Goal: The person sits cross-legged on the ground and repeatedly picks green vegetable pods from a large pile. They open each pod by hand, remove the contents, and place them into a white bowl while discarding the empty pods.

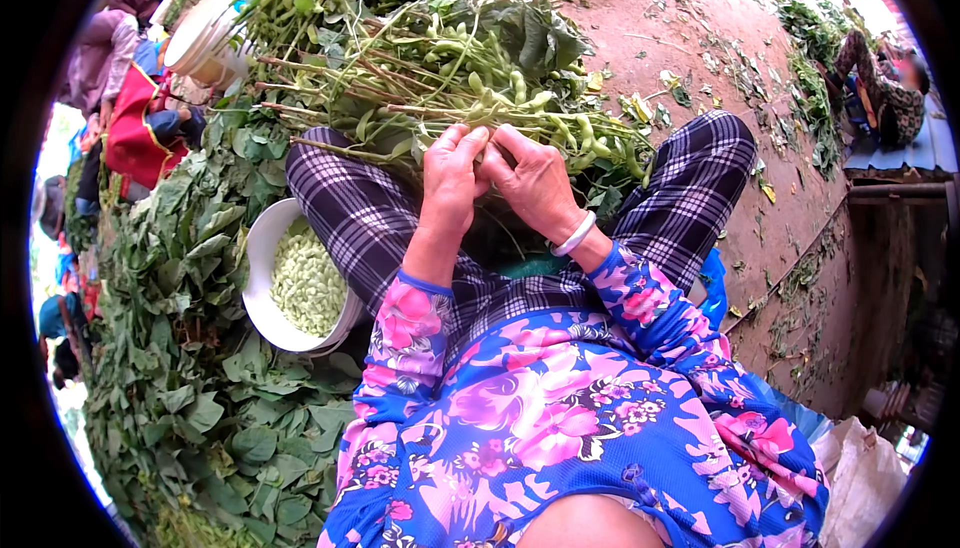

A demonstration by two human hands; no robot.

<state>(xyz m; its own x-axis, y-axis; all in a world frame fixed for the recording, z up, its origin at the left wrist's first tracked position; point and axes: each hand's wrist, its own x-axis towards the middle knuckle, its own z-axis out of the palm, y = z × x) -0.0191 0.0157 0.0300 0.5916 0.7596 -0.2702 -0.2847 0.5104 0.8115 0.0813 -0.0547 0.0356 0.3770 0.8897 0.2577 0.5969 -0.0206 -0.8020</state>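
Observation:
My left hand [453,173] and my right hand [531,177] meet fingertip to fingertip above my lap, at the near edge of a heap of bean plants [442,83] with green pods and cut stems. The fingers of both hands are bent and pinched around something small, probably a bean pod, that is mostly hidden. A white bracelet [574,234] circles my right wrist. Beside my left knee, a white plastic bucket [257,285] holds many shelled pale green beans [306,278]. Several pods [585,135] hang just beyond my right hand.
A deep pile of leafy stalks [195,368] lies along the left. Another white bucket [199,45] stands at the upper left, near people in red and purple clothing. Scattered leaves lie on the reddish ground [660,30]. Another person [892,98] sits far right. A pale sack [859,473] is at the lower right.

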